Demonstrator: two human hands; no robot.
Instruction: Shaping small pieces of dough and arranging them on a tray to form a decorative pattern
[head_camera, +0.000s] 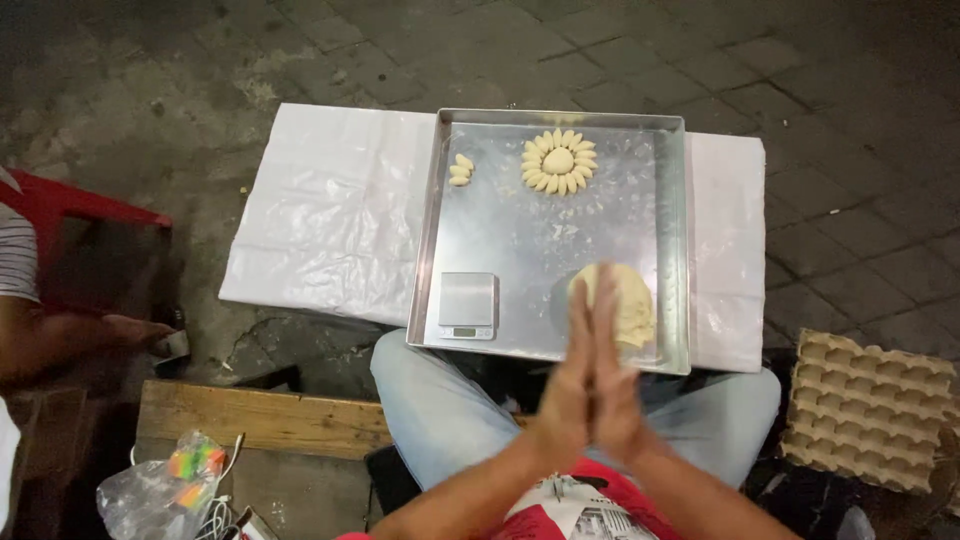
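The left hand and right hand were pressed palm to palm, fingers straight and together, pointing away from the body; motion blur hid whether a bit of dough sat between the palms, so that could not be told. The dough lump lay just beyond and slightly right of the fingertips, nearer the right hand, its outline partly covered by them. It rested in the near right corner of the square metal tray.

Left of the fingertips, in the tray's near left corner, stood a small digital scale. Far ahead of the fingers, by the tray's far rim, a dough flower of small petals ringed a round centre, and left of it lay a few loose dough pieces. The tray sat on a white plastic sheet spread over the paving.

Well right of the hands lay a cardboard egg tray; to their left, a wooden plank and a plastic bag.
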